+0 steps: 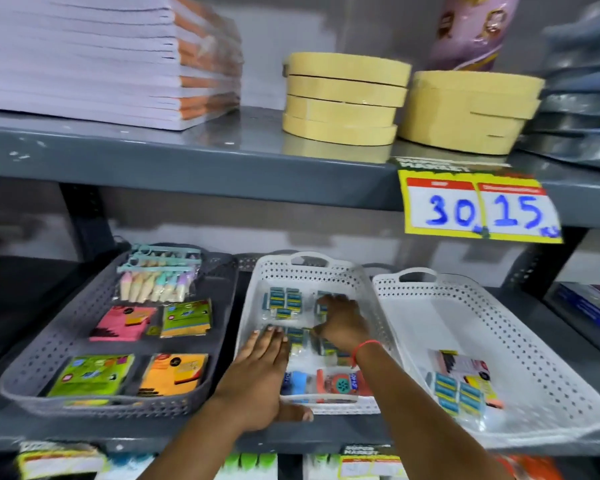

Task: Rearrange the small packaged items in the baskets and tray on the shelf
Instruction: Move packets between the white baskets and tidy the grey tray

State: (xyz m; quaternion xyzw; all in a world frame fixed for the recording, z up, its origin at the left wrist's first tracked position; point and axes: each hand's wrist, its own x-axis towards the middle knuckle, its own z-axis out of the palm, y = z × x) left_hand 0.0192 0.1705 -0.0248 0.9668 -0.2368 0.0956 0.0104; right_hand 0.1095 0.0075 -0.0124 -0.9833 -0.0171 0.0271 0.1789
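Note:
A white middle basket (257,289) on the lower shelf holds several clear packs of small blue items (284,303). My right hand (343,322) reaches into it, fingers curled down on one of these packs at the basket's right side. My left hand (257,372) lies flat over the basket's front left rim, fingers spread on its floor, thumb outside on the shelf. Two larger packs, blue and orange (340,384), lie at the basket's front. The white right basket (534,358) holds a few packs (459,389) at its front. A grey tray (35,358) at left holds coloured sticky-note packs (122,323).
The upper shelf edge (222,174) overhangs the baskets, with a yellow price tag (478,209) hanging down at right. Above stand stacked notebooks (101,57) and tape rolls (343,98). A pack of pastel pencils (156,278) lies at the tray's back.

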